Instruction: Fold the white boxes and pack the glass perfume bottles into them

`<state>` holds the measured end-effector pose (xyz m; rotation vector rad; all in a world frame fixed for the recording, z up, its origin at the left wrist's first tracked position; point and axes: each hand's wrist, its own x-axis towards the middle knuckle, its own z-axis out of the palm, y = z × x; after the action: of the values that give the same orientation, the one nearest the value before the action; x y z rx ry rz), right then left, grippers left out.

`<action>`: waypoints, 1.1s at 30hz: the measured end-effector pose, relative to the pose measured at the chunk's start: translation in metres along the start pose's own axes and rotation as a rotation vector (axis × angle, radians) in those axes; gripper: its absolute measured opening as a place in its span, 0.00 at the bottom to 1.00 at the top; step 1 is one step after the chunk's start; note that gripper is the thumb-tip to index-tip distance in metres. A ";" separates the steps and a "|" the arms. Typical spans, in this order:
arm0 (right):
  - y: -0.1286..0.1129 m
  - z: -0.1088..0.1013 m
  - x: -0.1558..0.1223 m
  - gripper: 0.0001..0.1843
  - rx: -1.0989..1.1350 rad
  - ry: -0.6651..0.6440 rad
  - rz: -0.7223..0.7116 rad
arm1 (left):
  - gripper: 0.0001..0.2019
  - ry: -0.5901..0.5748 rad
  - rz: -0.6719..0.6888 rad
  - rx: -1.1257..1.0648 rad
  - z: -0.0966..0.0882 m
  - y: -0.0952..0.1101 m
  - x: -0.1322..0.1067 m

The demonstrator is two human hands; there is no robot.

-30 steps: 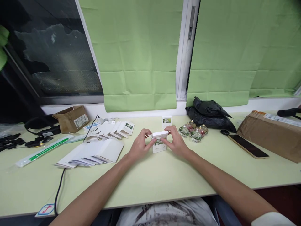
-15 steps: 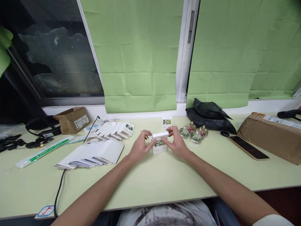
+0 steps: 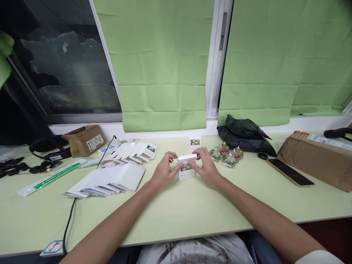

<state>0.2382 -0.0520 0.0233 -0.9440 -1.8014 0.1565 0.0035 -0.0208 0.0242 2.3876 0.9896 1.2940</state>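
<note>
A small white carton (image 3: 187, 175) with a green picture stands upright on the table in front of me. My left hand (image 3: 165, 168) grips its left edge, thumb on the front face and fingers near the top. On the other side, my right hand (image 3: 205, 167) holds the top right corner, its thumb on the front and its fingers behind. The carton's top flap looks folded over. Just behind stands a second white carton (image 3: 195, 143) with the same kind of picture. Several clear ornaments (image 3: 227, 155) with gold caps lie right of my right hand.
Flattened white cartons (image 3: 110, 179) lie fanned on the left, more cartons (image 3: 132, 152) behind them. Further left are a brown box (image 3: 85, 141) and a plastic sleeve (image 3: 52, 177). On the right are a black bag (image 3: 244, 137), a phone (image 3: 290, 172) and a large cardboard parcel (image 3: 316, 157).
</note>
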 end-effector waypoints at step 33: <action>-0.008 -0.006 0.003 0.07 -0.038 0.033 -0.143 | 0.13 -0.016 0.029 0.003 -0.002 0.003 0.002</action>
<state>0.2385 -0.0571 0.0318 -0.8354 -1.8396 0.0166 0.0040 -0.0221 0.0276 2.4193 0.9559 1.2818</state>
